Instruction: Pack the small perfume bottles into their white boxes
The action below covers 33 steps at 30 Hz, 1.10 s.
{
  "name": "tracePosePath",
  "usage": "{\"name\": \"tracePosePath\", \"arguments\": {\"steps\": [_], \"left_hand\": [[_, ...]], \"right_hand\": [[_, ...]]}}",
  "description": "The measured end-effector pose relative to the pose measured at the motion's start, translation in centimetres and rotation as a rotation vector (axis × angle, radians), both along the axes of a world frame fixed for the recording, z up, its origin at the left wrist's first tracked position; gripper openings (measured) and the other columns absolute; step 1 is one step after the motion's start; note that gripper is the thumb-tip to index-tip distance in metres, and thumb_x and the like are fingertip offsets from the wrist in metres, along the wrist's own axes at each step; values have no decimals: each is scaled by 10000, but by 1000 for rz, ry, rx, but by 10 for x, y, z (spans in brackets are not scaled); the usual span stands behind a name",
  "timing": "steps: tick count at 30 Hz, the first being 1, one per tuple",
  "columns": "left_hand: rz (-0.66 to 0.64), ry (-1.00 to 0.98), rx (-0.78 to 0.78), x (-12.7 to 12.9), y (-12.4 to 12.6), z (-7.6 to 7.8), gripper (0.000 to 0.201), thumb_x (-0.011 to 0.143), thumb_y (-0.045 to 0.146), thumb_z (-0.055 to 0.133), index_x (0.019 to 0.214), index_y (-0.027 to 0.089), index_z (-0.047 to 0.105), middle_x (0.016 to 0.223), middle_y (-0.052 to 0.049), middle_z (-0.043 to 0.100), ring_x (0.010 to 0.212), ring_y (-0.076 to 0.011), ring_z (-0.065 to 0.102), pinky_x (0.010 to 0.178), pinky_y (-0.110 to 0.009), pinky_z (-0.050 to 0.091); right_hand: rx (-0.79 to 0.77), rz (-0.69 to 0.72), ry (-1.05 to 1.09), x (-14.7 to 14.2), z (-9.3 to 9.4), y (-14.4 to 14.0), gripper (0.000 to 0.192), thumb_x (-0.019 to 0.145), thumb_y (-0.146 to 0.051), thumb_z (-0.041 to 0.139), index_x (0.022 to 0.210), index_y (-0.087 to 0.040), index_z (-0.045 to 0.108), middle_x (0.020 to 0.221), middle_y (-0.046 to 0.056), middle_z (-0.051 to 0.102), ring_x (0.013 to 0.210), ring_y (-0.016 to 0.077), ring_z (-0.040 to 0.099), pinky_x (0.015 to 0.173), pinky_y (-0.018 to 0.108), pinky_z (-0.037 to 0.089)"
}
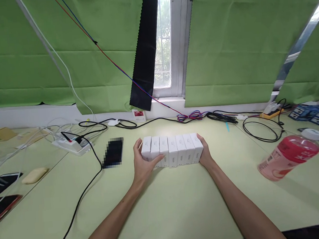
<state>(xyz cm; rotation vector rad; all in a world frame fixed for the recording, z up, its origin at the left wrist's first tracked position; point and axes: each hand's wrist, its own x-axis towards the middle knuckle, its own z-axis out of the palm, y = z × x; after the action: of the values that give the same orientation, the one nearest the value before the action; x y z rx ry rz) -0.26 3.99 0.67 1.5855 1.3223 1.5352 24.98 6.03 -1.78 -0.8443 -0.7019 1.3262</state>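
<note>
A row of several small white boxes (173, 150) stands side by side on the pale green table (173, 207), a little beyond its middle. My left hand (143, 165) presses against the left end of the row, thumb across the front of the first boxes. At the right end my right hand (205, 153) is pressed flat against the last box. The row is squeezed between the two hands. One box near the middle sticks out slightly toward me.
A dark phone (113, 152) lies left of the boxes. A white power strip (71, 145) with a black cable (80, 201) sits further left. A pink bottle (288, 156) lies on its side at the right. Cables (261, 129) run along the back edge. Phones (1, 193) lie at far left.
</note>
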Motion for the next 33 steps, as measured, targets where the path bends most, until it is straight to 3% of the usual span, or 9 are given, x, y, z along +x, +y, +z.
{"name": "tracePosePath", "arguments": {"steps": [4, 8, 33], "left_hand": [[110, 95, 113, 9, -15, 1, 1134, 581, 464, 929, 1505, 279, 297, 1540, -140, 374, 1435, -337, 388, 1180, -511, 362], [115, 171, 134, 22, -24, -1, 1181, 578, 505, 922, 1525, 266, 257, 1534, -152, 325, 1466, -363, 311, 1192, -552, 334], [151, 285, 114, 33, -18, -10, 1010, 696, 525, 847, 1504, 296, 286, 1566, -140, 220, 1470, -385, 285, 1181, -578, 340]], "right_hand": [[0, -2, 21, 0, 0, -1, 424, 745, -666, 686, 806, -247, 656, 796, 10, 754, 956, 311, 709, 783, 367, 509], [10, -3, 25, -1, 1, -2, 431, 747, -669, 685, 822, -246, 675, 807, 15, 762, 960, 316, 710, 777, 368, 513], [52, -19, 48, -3, -1, 4, 414, 772, -659, 670, 812, -247, 658, 801, 11, 753, 947, 308, 707, 772, 371, 515]]}}
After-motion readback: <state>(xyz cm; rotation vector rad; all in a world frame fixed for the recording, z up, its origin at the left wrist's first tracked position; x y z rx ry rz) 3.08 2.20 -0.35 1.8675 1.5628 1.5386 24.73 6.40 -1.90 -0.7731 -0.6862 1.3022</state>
